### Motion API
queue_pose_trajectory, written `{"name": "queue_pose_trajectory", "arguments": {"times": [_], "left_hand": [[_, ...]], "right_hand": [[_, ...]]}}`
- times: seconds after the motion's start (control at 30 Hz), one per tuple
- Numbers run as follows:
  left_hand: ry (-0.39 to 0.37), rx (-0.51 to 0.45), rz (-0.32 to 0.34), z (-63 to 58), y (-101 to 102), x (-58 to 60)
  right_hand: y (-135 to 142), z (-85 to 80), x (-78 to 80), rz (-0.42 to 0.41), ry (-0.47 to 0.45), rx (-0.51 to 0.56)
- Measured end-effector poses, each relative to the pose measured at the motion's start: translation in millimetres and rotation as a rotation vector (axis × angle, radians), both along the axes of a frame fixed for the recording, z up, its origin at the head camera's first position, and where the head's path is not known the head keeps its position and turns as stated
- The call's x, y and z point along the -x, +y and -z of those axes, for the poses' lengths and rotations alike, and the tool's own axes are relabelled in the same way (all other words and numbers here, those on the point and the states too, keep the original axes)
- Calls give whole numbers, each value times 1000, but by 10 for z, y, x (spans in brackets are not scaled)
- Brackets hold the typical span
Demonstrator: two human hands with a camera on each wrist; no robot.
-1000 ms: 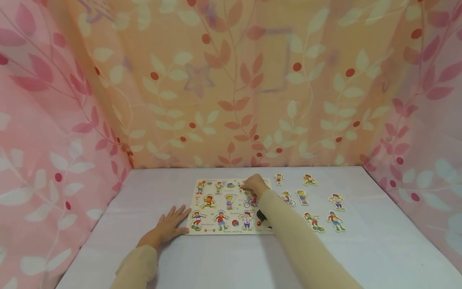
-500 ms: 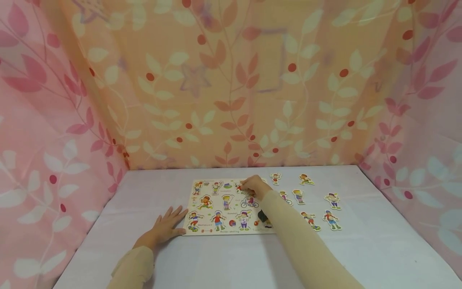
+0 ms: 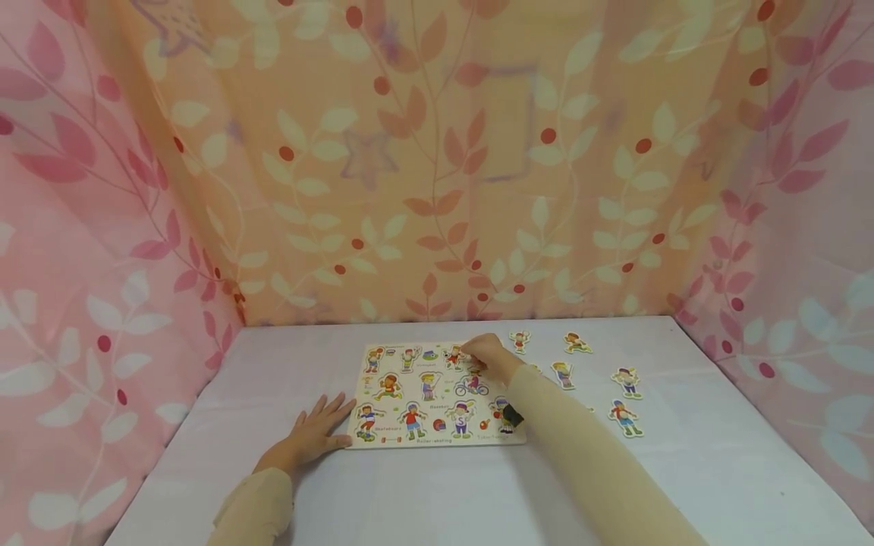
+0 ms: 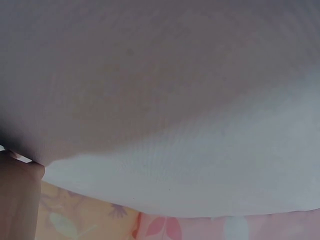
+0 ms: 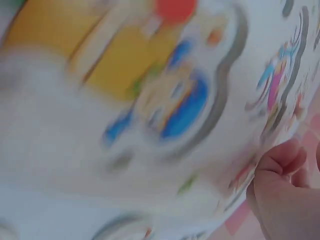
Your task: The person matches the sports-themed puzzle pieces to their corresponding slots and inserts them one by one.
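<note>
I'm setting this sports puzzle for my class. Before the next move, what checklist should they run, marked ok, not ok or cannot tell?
1. Puzzle board flat on the white table: ok.
2. Left hand at the board: ok, fingers spread beside its left edge; how firmly it steadies the board doesn't show.
3. Right hand at the soccer-player figure: ok, fingers curled there.
4. That figure seated flush: cannot tell, the fingers partly cover it.
5. Golfer piece face up: ok, lying right of the board.
6. Every loose piece in full view: not ok, the right sleeve covers some.
</note>
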State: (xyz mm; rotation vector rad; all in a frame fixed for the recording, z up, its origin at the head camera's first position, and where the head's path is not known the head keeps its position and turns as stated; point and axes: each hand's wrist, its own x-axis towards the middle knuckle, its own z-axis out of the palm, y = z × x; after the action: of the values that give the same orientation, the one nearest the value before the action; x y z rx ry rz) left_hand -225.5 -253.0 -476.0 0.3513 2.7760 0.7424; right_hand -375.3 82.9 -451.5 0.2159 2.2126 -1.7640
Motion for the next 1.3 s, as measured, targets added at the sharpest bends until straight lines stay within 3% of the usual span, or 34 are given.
{"name": "queue_pose_trajectory", "arguments": {"times": [0.1,0.43,0.77,1.07,1.3], "left_hand": [[-5,5,-4,18,8,1],[-8,21,-4,38,-15,27],[-8,20,10,7,-19,27],[-13,6,7,-33,-7,6],[-23,7,9,4,-20,22]], "right_hand": [[128,-52,4,12,15,-28],[579,-331,50,-67,158,-232],[983,-583,-11,-152,152,-298],[1296,-684,-130,-185,165,-330],[1586,-730,-234,-222,183,-363]]}}
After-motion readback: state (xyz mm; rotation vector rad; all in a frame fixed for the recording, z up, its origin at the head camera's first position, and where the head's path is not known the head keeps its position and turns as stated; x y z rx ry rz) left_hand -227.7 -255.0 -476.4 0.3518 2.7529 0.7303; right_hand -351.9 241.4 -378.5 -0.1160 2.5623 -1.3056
